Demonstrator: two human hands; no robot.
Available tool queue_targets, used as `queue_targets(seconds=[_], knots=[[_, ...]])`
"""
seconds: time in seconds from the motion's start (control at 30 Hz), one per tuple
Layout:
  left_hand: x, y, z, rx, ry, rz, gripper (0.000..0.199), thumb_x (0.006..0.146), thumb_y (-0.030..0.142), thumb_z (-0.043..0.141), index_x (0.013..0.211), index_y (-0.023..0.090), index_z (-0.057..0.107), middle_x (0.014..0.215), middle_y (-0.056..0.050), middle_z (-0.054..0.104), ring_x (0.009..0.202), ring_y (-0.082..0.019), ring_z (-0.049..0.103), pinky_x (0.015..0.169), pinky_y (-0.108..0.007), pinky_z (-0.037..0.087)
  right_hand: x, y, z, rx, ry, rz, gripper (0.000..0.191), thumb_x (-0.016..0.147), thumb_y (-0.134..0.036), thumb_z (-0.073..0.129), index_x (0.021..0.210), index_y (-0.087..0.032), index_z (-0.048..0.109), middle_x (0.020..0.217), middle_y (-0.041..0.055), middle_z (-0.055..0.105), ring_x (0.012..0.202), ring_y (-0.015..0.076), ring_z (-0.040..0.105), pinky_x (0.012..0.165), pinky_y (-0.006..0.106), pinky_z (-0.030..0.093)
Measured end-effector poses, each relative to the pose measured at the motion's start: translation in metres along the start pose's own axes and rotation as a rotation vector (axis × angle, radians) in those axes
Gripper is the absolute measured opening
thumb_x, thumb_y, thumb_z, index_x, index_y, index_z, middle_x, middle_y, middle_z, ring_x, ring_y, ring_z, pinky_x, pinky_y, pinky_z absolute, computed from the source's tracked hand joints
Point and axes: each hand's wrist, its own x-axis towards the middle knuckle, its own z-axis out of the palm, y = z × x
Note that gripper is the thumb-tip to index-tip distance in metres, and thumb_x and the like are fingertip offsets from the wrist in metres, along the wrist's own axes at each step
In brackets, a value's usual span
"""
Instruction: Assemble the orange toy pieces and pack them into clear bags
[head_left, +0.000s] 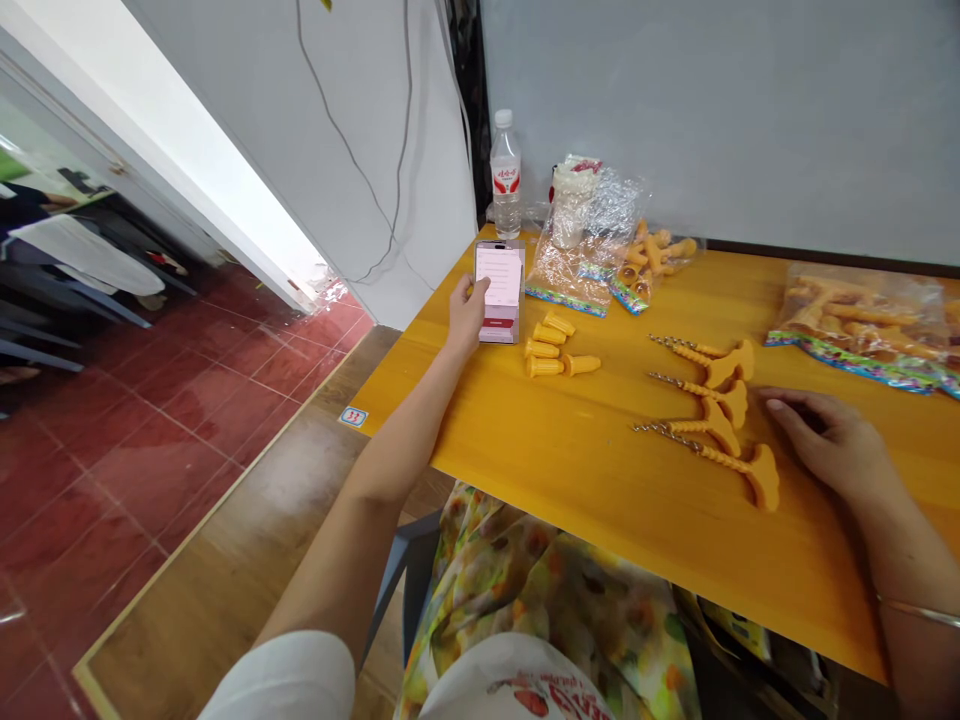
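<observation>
A smartphone point(501, 285) with a lit white and pink screen is at the table's far left part. My left hand point(469, 312) is closed on its left edge, the thumb over the screen. Beside the phone lie several small orange ribbed plastic sleeves point(546, 350). Several corkscrews point(724, 412) with orange T-shaped handles and bare metal spirals lie in a rough column, spirals pointing left. Just right of their handles, my right hand point(832, 435) rests on the table, fingers loosely curved and thumb apart. Nothing shows in it.
Clear bags of orange parts point(862, 310) lie at the right and another bag point(652, 255) at the back. Near them stand a crumpled plastic bag point(581, 235) and a water bottle point(506, 180). The orange-brown table point(570, 450) meets a grey panel point(720, 120).
</observation>
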Motion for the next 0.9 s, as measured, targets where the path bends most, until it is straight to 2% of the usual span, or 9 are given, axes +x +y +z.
queue_targets(seconds=[0.2, 0.5, 0.77, 0.9], knots=[[0.0010, -0.0015, -0.0002, -0.024, 0.007, 0.019, 0.041, 0.085, 0.038, 0.071, 0.064, 0.021, 0.040, 0.064, 0.004, 0.040, 0.060, -0.012, 0.042, 0.059, -0.025, 0.034, -0.0004, -0.0012, -0.0001, -0.003, 0.001, 0.012, 0.045, 0.081, -0.055, 0.051, 0.100, -0.019, 0.072, 0.104, 0.0142, 0.075, 0.098, 0.0305, 0.069, 0.094, 0.049, 0.053], [0.0004, -0.0028, -0.0010, 0.003, -0.033, 0.019, 0.030, 0.081, 0.038, 0.074, 0.074, 0.020, 0.051, 0.068, 0.003, 0.052, 0.061, -0.011, 0.052, 0.058, -0.023, 0.040, 0.0002, -0.0032, -0.0015, -0.012, 0.000, 0.003, 0.044, 0.080, -0.055, 0.051, 0.097, -0.021, 0.072, 0.102, 0.0124, 0.076, 0.095, 0.0304, 0.070, 0.093, 0.050, 0.053], [0.0036, -0.0068, -0.0015, -0.016, -0.025, 0.034, 0.042, 0.081, 0.050, 0.071, 0.068, 0.021, 0.044, 0.064, 0.003, 0.048, 0.062, -0.013, 0.053, 0.060, -0.025, 0.040, -0.0002, -0.0037, -0.0003, 0.003, 0.019, -0.034, 0.041, 0.081, -0.055, 0.051, 0.094, -0.022, 0.073, 0.100, 0.0112, 0.076, 0.095, 0.0296, 0.070, 0.093, 0.048, 0.053], [0.0037, -0.0094, -0.0009, 0.006, -0.069, 0.006, 0.033, 0.076, 0.043, 0.075, 0.081, 0.021, 0.050, 0.078, 0.000, 0.061, 0.074, -0.017, 0.062, 0.069, -0.029, 0.047, -0.0005, -0.0062, -0.0013, -0.008, 0.020, -0.023, 0.041, 0.080, -0.055, 0.051, 0.095, -0.023, 0.073, 0.098, 0.0114, 0.076, 0.093, 0.0301, 0.070, 0.091, 0.049, 0.054]])
